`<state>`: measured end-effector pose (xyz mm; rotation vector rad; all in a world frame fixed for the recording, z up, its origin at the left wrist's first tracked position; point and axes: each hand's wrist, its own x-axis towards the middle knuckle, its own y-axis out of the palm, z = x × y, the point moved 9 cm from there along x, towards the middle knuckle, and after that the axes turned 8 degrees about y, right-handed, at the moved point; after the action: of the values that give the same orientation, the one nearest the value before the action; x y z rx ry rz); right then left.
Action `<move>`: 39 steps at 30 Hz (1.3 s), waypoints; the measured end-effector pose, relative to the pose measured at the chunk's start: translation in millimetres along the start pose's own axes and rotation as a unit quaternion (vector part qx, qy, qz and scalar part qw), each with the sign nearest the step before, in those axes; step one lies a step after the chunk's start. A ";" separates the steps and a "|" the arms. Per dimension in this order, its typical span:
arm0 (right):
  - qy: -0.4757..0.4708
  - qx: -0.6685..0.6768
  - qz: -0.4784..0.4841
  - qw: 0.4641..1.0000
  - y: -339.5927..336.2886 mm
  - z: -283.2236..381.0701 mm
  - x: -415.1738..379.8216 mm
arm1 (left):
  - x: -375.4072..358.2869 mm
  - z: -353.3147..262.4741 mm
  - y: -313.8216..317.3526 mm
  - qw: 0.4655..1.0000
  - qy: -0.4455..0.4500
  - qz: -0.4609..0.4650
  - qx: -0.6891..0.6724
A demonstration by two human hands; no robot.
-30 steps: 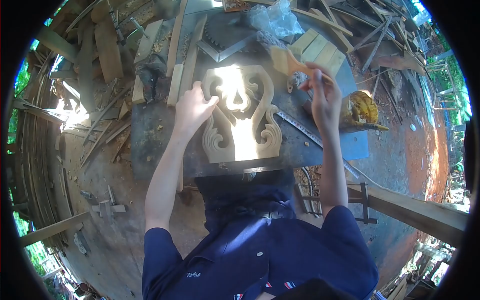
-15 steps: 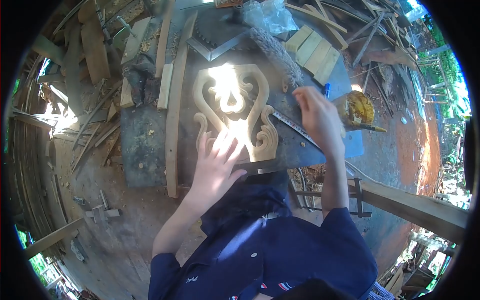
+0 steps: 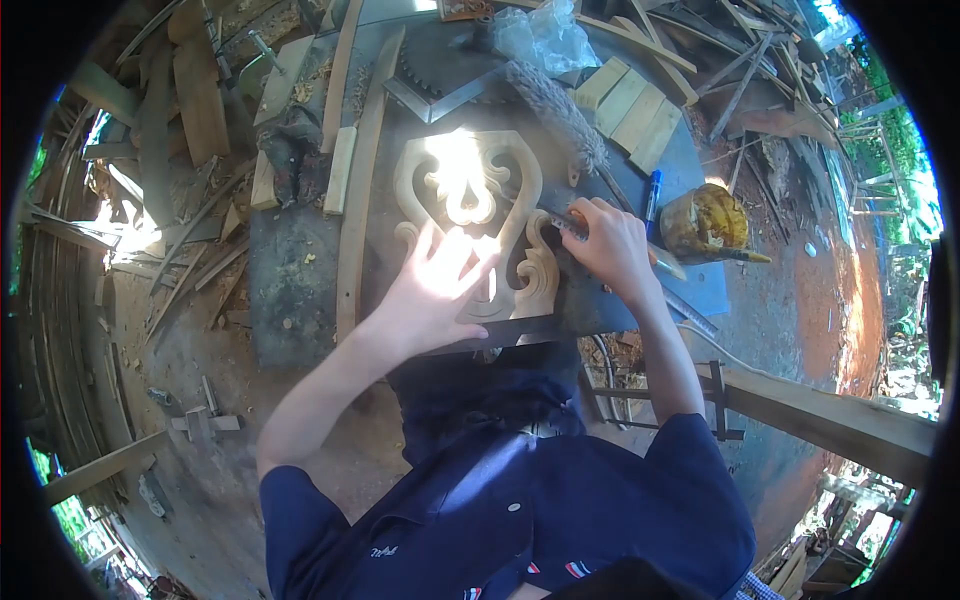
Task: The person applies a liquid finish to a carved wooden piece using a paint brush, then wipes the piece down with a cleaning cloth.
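A carved wooden panel (image 3: 527,190) with scrolls and cut-out openings lies flat on the dark worktop, partly in bright sunlight. My left hand (image 3: 435,285) rests over its lower left part, fingers apart, and hides some of the carving. At the panel's right edge my right hand (image 3: 610,243) is closed, thumb and fingertips pinched round a slim tool (image 3: 562,219) whose greyish tip points toward the panel. Its kind is hard to make out. A metal ruler (image 3: 690,312) lies under my right forearm. A blue marker (image 3: 654,195) lies just beyond that hand.
An amber-coloured jar (image 3: 706,222) with a brush across it stands at the right. Behind the panel are a metal square (image 3: 440,104), a toothed saw blade (image 3: 408,72), a grey fibrous bundle (image 3: 555,110) and wood blocks (image 3: 632,110). A long wooden strip (image 3: 366,185) runs along the left.
My right hand has come down and left to the panel's right edge, now with a slim tool in its fingers. My left hand has shifted slightly right and up on the panel.
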<state>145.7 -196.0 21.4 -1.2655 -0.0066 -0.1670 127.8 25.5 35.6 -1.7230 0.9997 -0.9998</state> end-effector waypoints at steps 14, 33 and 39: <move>0.099 -0.017 -0.085 0.991 -6.3 -38.2 24.0 | 0.9 4.4 -12.1 0.994 0.066 -0.087 0.026; -0.105 0.262 -0.158 0.946 -53.2 61.6 111.7 | 61.4 184.1 -8.3 0.976 -0.074 -0.121 0.165; -0.072 0.280 -0.038 0.957 -35.3 69.1 91.5 | 49.0 211.3 9.8 0.976 -0.163 -0.121 0.071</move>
<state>237.5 -151.7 84.7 -0.7074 -0.2149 -0.1259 336.0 38.6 -24.2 -1.8430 0.5046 -0.8766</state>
